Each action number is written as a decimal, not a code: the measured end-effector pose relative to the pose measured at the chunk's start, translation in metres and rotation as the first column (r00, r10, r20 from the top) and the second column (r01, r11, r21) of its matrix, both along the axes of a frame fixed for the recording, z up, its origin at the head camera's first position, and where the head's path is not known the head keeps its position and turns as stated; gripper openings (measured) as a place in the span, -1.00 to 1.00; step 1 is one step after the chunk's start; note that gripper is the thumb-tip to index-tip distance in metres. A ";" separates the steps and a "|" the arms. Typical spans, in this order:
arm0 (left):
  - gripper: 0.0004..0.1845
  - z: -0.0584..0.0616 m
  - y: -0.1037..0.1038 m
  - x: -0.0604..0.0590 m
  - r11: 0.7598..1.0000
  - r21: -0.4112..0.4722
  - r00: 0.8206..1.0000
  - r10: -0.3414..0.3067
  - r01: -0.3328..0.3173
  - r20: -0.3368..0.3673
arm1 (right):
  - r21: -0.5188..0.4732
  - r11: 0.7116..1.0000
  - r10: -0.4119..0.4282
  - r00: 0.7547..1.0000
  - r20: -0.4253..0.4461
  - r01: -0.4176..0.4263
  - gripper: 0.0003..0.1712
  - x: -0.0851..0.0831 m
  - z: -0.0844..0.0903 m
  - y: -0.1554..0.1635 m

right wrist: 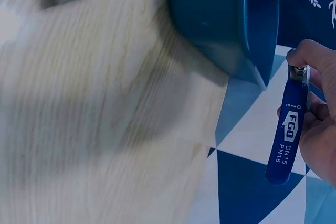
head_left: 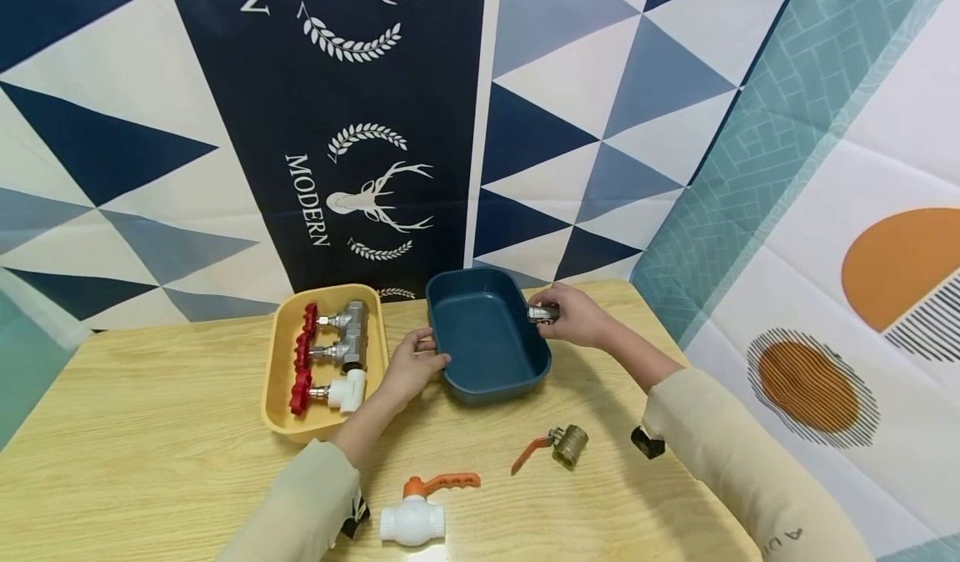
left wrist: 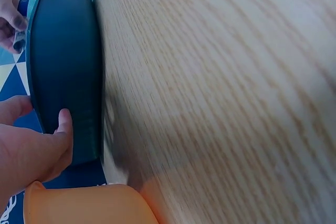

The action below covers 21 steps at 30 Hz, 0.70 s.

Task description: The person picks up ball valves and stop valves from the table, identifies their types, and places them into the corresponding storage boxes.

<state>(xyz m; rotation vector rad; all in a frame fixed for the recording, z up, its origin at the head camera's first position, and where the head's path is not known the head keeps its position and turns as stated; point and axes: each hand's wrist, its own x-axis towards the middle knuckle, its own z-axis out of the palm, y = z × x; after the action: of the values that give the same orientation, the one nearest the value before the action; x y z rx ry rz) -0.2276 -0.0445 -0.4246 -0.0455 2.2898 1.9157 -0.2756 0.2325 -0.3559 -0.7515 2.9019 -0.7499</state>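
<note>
My left hand [head_left: 407, 372] grips the left rim of a dark blue bin [head_left: 480, 337], which lies with its open side up. In the left wrist view, one fingertip presses the bin's outer wall [left wrist: 68, 66]. Over the bin's right rim, my right hand [head_left: 576, 318] pinches a small metal ball valve [head_left: 543, 313]. Its blue lever [right wrist: 286, 129], printed with white letters, points away from the fingers in the right wrist view. Part of the valve's body is hidden by the hand. Nothing lies inside the blue bin.
Left of the blue bin, a yellow bin [head_left: 272, 370] holds several valves with red handwheels [head_left: 300, 391]. Toward the front lie a brass ball valve [head_left: 572, 447] with a red lever and a white plastic valve [head_left: 412, 522] with an orange lever. A patterned cloth [head_left: 375, 203] hangs behind the table.
</note>
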 end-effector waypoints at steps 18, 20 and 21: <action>-0.37 -0.003 -0.002 -0.001 1.000 0.012 1.000 -0.007 0.007 0.010 | 0.024 0.998 0.060 0.998 0.030 -0.061 -0.54 -0.011 0.009 -0.033; -0.37 -0.003 -0.002 -0.001 1.000 0.012 1.000 -0.011 0.011 0.011 | 0.027 0.998 0.064 0.998 0.028 -0.065 -0.54 -0.012 0.009 -0.036; -0.37 -0.003 -0.002 -0.001 1.000 0.011 1.000 -0.013 0.013 0.012 | 0.027 0.998 0.064 0.998 0.028 -0.065 -0.55 -0.013 0.010 -0.037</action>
<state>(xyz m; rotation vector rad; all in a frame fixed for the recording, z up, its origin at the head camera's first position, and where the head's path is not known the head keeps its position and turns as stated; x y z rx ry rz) -0.2286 -0.0469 -0.4271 -0.0408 2.2660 1.9169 -0.2884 0.1951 -0.3464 -0.8216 2.8430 -0.7057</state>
